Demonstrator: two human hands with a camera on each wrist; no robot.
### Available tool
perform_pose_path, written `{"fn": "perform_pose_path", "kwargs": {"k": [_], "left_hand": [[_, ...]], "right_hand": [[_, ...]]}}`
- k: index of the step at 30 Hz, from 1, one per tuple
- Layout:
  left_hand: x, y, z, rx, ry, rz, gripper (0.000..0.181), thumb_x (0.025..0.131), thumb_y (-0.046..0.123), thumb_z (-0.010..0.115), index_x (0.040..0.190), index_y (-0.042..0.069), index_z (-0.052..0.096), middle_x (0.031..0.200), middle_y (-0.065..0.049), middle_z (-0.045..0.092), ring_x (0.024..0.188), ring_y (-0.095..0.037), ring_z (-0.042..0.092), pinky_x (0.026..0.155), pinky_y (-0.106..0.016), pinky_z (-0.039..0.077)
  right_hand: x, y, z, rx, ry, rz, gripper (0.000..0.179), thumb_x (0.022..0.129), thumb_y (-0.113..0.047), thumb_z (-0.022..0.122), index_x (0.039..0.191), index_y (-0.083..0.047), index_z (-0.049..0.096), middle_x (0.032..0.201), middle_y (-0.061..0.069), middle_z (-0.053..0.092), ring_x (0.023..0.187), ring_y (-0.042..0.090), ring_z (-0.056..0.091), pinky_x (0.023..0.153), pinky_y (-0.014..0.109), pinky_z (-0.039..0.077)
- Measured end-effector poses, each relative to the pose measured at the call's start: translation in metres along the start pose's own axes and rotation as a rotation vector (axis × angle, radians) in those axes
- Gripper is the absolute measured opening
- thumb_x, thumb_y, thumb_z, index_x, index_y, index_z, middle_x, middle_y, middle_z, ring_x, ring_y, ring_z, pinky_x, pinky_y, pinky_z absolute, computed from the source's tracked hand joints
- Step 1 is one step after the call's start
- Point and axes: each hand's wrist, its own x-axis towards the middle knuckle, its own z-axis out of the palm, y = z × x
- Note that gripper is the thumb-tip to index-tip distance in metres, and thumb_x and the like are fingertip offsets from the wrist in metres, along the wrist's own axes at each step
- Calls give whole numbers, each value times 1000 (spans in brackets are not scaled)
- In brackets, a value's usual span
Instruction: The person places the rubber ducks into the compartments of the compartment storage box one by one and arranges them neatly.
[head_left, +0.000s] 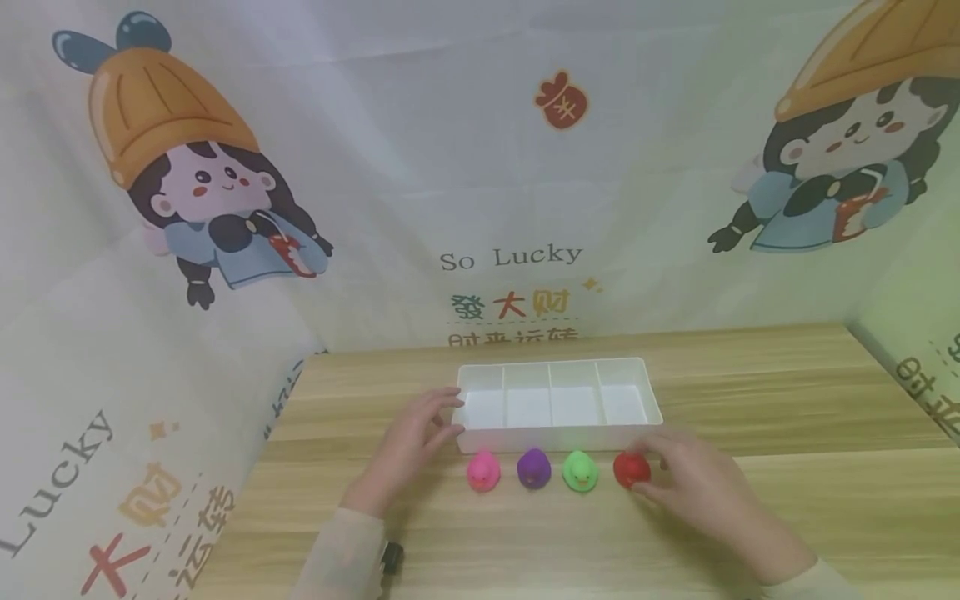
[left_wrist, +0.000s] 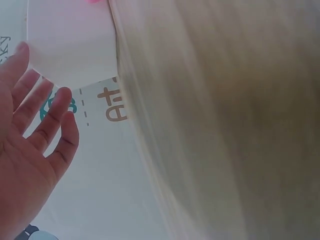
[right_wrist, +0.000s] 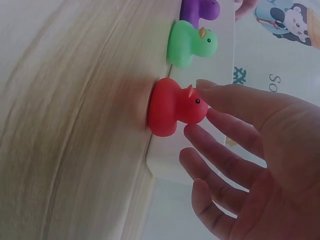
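Four compartments aside, a white divided box (head_left: 540,438) stands on the wooden table. My left hand (head_left: 411,435) is at its left end, thumb near the front corner, fingers by the end wall. In front of the box sits a row of toy ducks: pink (head_left: 483,472), purple (head_left: 534,469), green (head_left: 580,472) and red (head_left: 628,468). Around the red duck's head comes my right hand (head_left: 697,479), thumb on one side and fingers on the other, loosely spread. The right wrist view shows that red duck (right_wrist: 165,107) upright on the table.
Wood-grain tabletop (head_left: 480,550) extends around the box and ducks. A printed cloth (head_left: 390,208) with cartoon figures and lettering hangs behind and at the sides. A small black object (head_left: 392,557) shows beside the left sleeve.
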Motion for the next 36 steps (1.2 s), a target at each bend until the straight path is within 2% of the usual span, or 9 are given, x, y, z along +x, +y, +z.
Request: {"fn": "perform_pose_path", "kwargs": {"k": [5, 11, 16, 26, 36], "left_hand": [[-2, 0, 0, -13, 6, -40, 33, 83, 28, 61, 114, 18, 55, 126, 10, 44, 85, -10, 51, 75, -29, 43], [-2, -1, -2, -56, -23, -82, 29, 84, 27, 59, 113, 21, 55, 125, 13, 43, 83, -8, 48, 71, -31, 44], [1, -4, -5, -84, -53, -69, 33, 84, 29, 60, 115, 21, 53, 127, 11, 41, 87, -12, 49, 72, -34, 45], [5, -10, -5, -38, -96, -40, 29, 85, 29, 59, 111, 20, 51, 132, 14, 34, 90, -11, 46, 74, -32, 43], [8, -18, -5, -40, -116, 13, 29, 85, 36, 56, 110, 23, 50, 133, 14, 34, 88, -14, 48, 73, -32, 43]], "right_hand": [[-1, 1, 2, -3, -28, 10, 32, 61, -26, 78, 89, -28, 62, 87, -16, 57, 72, 8, 54, 61, 26, 43], [-1, 1, 5, 12, -42, 31, 32, 61, -25, 78, 88, -29, 61, 84, -17, 56, 71, 8, 54, 61, 27, 43], [1, 2, 7, 3, -42, 42, 31, 61, -26, 78, 85, -30, 58, 80, -17, 55, 70, 8, 51, 59, 27, 42], [4, 1, 7, -36, -6, 16, 31, 60, -27, 77, 84, -27, 57, 75, -16, 52, 63, 6, 46, 54, 25, 38], [3, 2, 10, -46, 22, 18, 30, 60, -22, 77, 82, -29, 57, 74, -16, 50, 60, 6, 42, 51, 24, 36]]}}
